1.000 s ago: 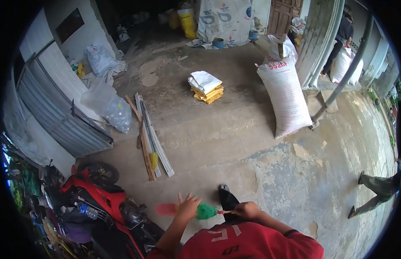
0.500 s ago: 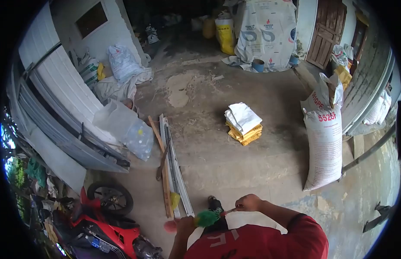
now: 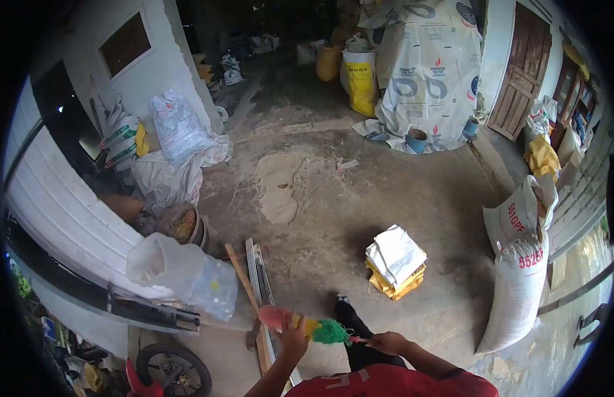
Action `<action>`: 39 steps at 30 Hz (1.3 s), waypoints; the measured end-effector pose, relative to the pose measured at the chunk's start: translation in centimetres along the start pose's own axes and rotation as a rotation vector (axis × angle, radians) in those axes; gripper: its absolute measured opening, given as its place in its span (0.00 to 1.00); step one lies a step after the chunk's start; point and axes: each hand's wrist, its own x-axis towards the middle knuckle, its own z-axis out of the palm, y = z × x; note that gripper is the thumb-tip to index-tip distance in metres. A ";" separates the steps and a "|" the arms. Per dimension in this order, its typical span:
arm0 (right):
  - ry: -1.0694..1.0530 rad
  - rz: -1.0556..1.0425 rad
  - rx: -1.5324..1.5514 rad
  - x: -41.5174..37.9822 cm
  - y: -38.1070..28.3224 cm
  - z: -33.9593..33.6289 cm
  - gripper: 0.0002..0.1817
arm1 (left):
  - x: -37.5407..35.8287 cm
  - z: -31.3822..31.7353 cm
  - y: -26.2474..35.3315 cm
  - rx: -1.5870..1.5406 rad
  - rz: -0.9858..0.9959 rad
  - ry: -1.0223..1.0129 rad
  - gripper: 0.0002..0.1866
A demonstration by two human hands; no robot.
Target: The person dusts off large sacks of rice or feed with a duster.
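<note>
A fluffy duster [image 3: 330,332], banded pink, yellow and green, lies almost level across the front of my body. My left hand [image 3: 294,339] is wrapped round its head between the pink end and the yellow band. On the other side, my right hand [image 3: 388,343] grips the thin handle just past the green part. The right fingers are partly hidden. Ahead on the floor sits a stack of folded sacks [image 3: 396,257], white on top and yellow below, apart from both hands.
A tall white sack [image 3: 515,291] stands at right. Wood and metal strips [image 3: 259,284] lie on the floor at left, beside a clear plastic bag [image 3: 211,288]. A motorbike wheel [image 3: 175,370] shows at lower left. Sheet-covered goods [image 3: 429,73] stand at the back.
The view has tilted up and moved forward, so the folded sacks appear lower and nearer. My left hand and the duster's pink end have risen. Both hands keep their hold.
</note>
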 end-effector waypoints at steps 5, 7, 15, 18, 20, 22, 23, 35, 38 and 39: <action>0.049 0.039 -0.089 12.4 1.4 -15.5 0.24 | 14.8 -4.2 -4.5 0.022 -0.249 -0.046 0.28; 0.136 0.072 -0.001 15.7 0.7 -22.0 0.22 | 19.2 -6.6 -6.3 -0.084 -0.342 -0.011 0.21; 0.408 0.021 0.335 28.5 -3.2 -41.1 0.19 | 32.6 -10.3 -13.0 -0.507 -0.670 0.142 0.18; 0.480 -0.029 0.272 37.9 -2.0 -45.9 0.16 | 39.6 -9.0 -17.9 -0.429 -0.793 0.154 0.18; 0.498 -0.034 0.282 42.8 -2.5 -49.5 0.16 | 45.2 -8.8 -21.1 -0.400 -0.748 0.142 0.17; 0.536 -0.009 0.273 47.3 -3.4 -53.5 0.15 | 52.4 -9.8 -24.2 -0.455 -0.718 0.134 0.16; 0.548 0.022 0.257 48.8 -4.3 -55.9 0.15 | 55.9 -10.7 -25.3 -0.420 -0.690 0.137 0.16; 0.914 0.268 0.585 67.5 -1.4 -81.1 0.17 | 107.8 -17.6 -26.7 -0.386 -0.070 0.075 0.19; 0.986 0.306 0.492 73.8 3.1 -86.7 0.17 | 117.7 -14.9 -24.1 -0.428 -0.001 0.031 0.22; 1.073 0.268 0.398 76.3 4.4 -89.8 0.18 | 120.2 -13.4 -23.8 -0.405 0.026 -0.132 0.24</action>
